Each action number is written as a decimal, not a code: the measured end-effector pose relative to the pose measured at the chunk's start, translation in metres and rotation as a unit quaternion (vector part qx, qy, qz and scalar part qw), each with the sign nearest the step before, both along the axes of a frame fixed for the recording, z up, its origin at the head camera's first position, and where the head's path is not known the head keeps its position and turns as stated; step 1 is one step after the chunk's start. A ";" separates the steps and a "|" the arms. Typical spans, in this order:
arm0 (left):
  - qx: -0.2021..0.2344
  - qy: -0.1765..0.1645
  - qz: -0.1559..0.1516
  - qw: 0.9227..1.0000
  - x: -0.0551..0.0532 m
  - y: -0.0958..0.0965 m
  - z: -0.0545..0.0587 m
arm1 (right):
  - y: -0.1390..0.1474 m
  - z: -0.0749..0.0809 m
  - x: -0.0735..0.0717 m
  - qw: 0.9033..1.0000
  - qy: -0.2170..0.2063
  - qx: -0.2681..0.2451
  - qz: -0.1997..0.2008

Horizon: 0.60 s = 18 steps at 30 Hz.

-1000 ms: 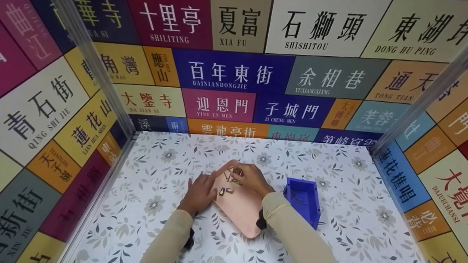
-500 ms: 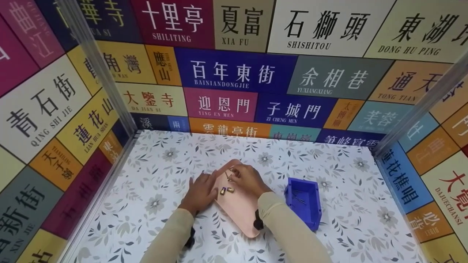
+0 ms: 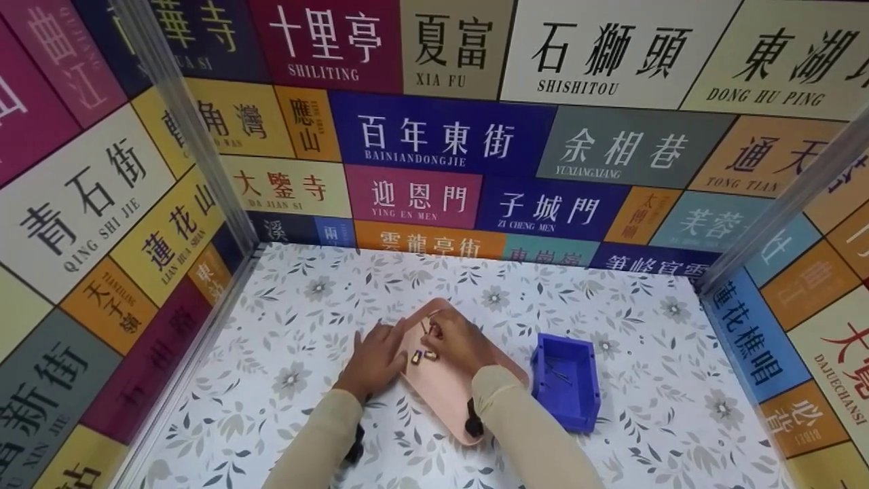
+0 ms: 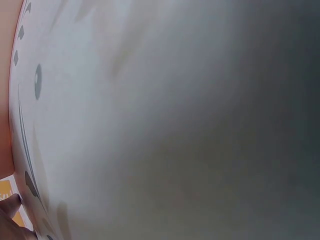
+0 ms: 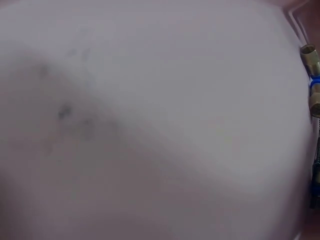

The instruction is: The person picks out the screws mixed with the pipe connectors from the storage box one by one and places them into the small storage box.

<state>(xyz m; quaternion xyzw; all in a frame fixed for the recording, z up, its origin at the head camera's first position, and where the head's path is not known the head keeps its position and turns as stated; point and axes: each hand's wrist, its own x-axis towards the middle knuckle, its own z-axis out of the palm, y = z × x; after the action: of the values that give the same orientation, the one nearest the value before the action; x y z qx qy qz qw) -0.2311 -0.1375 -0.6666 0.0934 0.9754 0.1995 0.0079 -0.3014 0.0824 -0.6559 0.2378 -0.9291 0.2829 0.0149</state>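
A pink tray (image 3: 445,394) lies slanted on the table between my hands. My left hand (image 3: 370,360) rests along its left edge with the fingers extended; its fingertips (image 4: 9,207) show at the lower left corner of the left wrist view. Over the tray's far part, my right hand (image 3: 458,339) has curled fingers and pinches a thin, brass-coloured, screw-like piece (image 3: 426,327), mostly hidden by the fingers. Two short brass pieces (image 3: 430,355) lie on the tray close to the left thumb. The right wrist view shows hollow brass ends (image 5: 311,56) with a blue ring between them.
Right of the tray stands a blue open bin (image 3: 577,401) with a few thin dark pieces (image 3: 558,370) inside. The table (image 3: 299,421) has a floral cover. Sign-printed panels (image 3: 441,136) enclose it at the back and both sides.
My right hand has drawn slightly nearer over the tray, covering more of the thin pieces seen earlier. The left hand keeps its place at the tray edge. The head view has shifted a little.
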 end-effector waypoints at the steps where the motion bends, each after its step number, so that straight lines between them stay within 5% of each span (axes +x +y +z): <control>1: -0.001 0.000 0.000 1.000 0.000 0.000 0.000 | 0.000 -0.002 0.000 1.000 0.012 0.009 -0.002; 7: -0.003 -0.004 -0.006 1.000 0.001 0.000 0.004 | -0.003 -0.008 0.000 0.997 0.067 0.046 -0.006; 18: -0.008 -0.002 -0.008 1.000 0.000 -0.002 0.003 | -0.007 -0.011 0.001 0.995 0.078 0.044 -0.032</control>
<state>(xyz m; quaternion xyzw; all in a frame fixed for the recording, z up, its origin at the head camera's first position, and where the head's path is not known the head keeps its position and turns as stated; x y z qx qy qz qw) -0.2308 -0.1392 -0.6633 0.1007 0.9762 0.1919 0.0119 -0.3002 0.0754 -0.6667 0.2295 -0.9439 0.2212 0.0862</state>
